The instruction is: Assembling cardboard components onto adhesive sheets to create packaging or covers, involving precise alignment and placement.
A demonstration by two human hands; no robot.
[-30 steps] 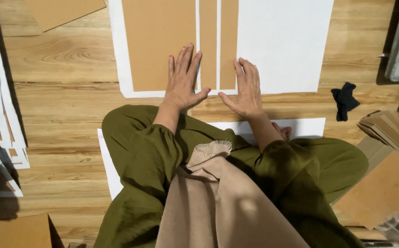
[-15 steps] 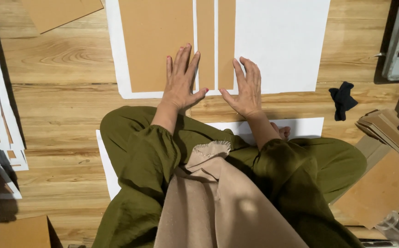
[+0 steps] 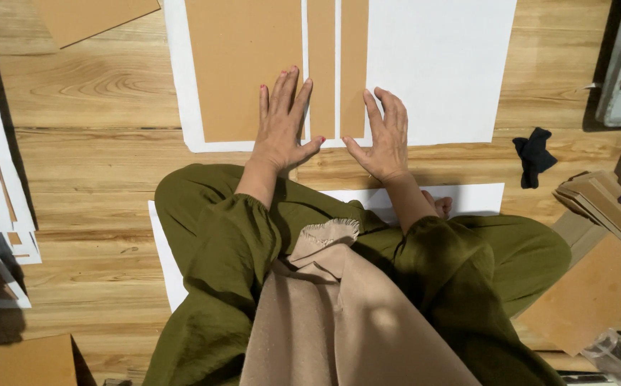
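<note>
- The left hand and right hand lay flat, fingers spread, gripping nothing, pressing the cardboard strips onto the white sheet.
- Uneven pressure could likely have skewed the narrow strips.

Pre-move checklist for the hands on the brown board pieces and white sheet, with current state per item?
1. Left hand flat on the wide brown panel, fingers spread: ok.
2. Right hand flat on the white sheet, fingertips at the right narrow strip: ok.
3. Both narrow strips, including the middle strip, lie parallel with thin white gaps between them: ok.
4. Lower ends of the panel and strips lined up near the sheet's bottom edge: ok, partly hidden by the hands.
5. Pieces stuck down to the sheet: cannot tell.
6. Black cloth lies on the wooden floor, apart from the sheet: ok.
</note>
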